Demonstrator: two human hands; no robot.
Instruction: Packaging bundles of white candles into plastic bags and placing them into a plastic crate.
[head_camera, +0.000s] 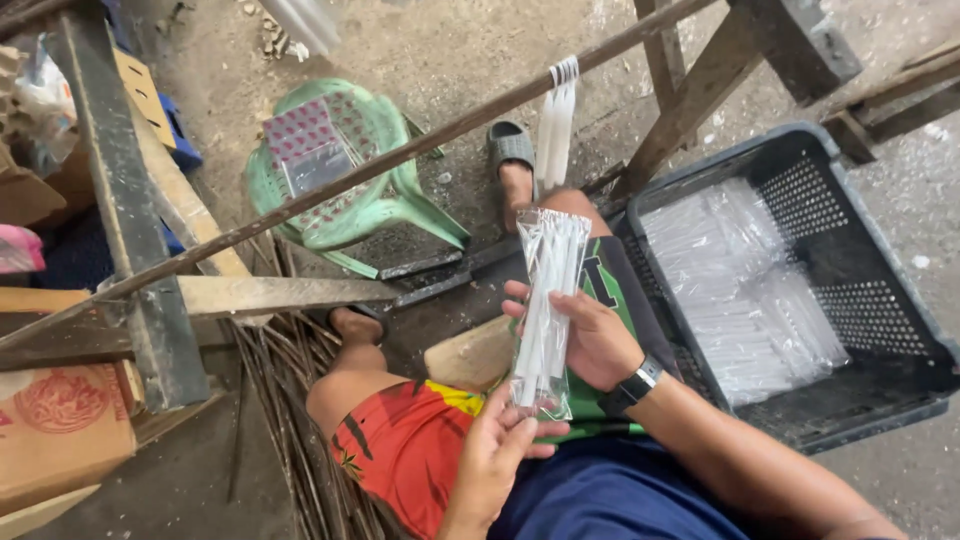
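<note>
Concrete floor w/ crate (880, 300) of clear packets (745, 290); both hands hold candle packet (548, 300)

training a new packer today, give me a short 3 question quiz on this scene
1. True or false: both hands hold the clear packet of white candles.
2. Which hand supports the packet's bottom end? A) left hand B) right hand
3. Fill in: the dark plastic crate beside the person's right arm holds many clear ____ of the same kind.

Key:
1. True: the right hand grips the packet at its middle, the left hand at its bottom.
2. A
3. packets
</note>
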